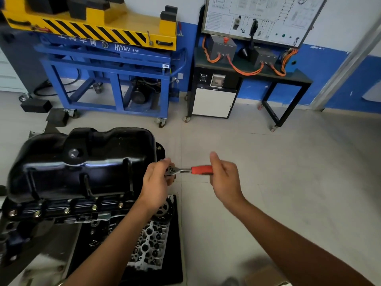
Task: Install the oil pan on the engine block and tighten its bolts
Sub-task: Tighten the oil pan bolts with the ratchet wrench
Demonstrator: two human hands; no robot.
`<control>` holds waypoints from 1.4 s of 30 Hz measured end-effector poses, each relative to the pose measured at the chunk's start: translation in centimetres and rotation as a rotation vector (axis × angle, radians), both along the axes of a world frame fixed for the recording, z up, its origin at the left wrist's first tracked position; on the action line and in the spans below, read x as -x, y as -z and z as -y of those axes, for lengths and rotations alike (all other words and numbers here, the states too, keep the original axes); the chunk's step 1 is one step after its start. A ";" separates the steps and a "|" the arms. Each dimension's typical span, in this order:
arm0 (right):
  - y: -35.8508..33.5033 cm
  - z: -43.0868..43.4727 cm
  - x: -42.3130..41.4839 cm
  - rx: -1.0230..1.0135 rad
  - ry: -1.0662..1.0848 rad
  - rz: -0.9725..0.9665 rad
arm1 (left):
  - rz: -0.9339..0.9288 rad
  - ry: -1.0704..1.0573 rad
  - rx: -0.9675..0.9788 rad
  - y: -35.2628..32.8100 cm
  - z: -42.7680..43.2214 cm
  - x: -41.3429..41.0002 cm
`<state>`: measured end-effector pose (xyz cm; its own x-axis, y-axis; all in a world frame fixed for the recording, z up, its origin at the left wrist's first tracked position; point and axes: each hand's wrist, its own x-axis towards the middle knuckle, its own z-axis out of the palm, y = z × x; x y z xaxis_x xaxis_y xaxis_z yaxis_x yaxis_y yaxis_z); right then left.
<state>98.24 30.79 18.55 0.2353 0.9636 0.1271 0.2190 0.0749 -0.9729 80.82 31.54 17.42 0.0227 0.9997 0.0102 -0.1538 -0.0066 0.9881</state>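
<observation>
currently tightening: your left hand [155, 180] pinches the wrench [189, 170] head at the oil pan [82, 162] right-end bolt, right hand [223, 176] grips the red handle; next, swing the handle.

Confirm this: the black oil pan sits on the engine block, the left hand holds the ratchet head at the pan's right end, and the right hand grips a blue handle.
One thing is wrong: the ratchet handle is red, not blue. The head view shows the right hand gripping it. The left hand holds the ratchet head by the oil pan, as stated.
</observation>
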 end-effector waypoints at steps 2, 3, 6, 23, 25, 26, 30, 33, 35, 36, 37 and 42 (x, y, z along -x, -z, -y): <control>-0.6 -3.0 0.5 0.037 0.023 0.032 | -0.033 0.032 -0.005 -0.2 -0.4 0.1; -0.9 -4.3 0.8 0.051 0.026 0.054 | -0.036 0.062 -0.008 -0.3 -0.6 0.2; -1.8 -7.6 2.0 0.060 0.005 0.128 | 0.018 0.178 -0.029 -0.5 -0.9 0.5; -2.8 -9.9 4.1 0.005 -0.113 0.141 | -0.011 0.280 -0.035 -1.5 -0.4 0.5; -2.2 -8.6 2.9 -0.052 -0.099 0.166 | -0.053 0.225 -0.040 -1.7 -0.1 0.5; -1.9 -7.8 2.2 -0.075 -0.096 0.169 | -0.068 0.171 -0.036 -1.7 0.1 0.6; -1.3 -3.4 0.2 -0.144 -0.096 0.182 | -0.012 -0.043 0.020 -1.6 0.1 0.6; -0.8 0.9 0.1 -0.164 -0.157 0.184 | 0.047 -0.097 0.016 -1.6 -0.1 0.1; -0.7 3.8 0.6 -0.128 -0.217 0.140 | 0.027 -0.105 -0.011 -1.5 -0.1 -0.3; -0.6 5.0 1.0 -0.101 -0.242 0.126 | 0.007 -0.109 -0.018 -1.4 -0.1 -0.4; -0.4 6.1 1.4 -0.071 -0.268 0.120 | -0.013 -0.113 -0.020 -1.3 -0.1 -0.5; -0.1 7.9 2.3 0.003 -0.309 0.083 | -0.047 -0.087 -0.015 -1.5 -0.4 -0.8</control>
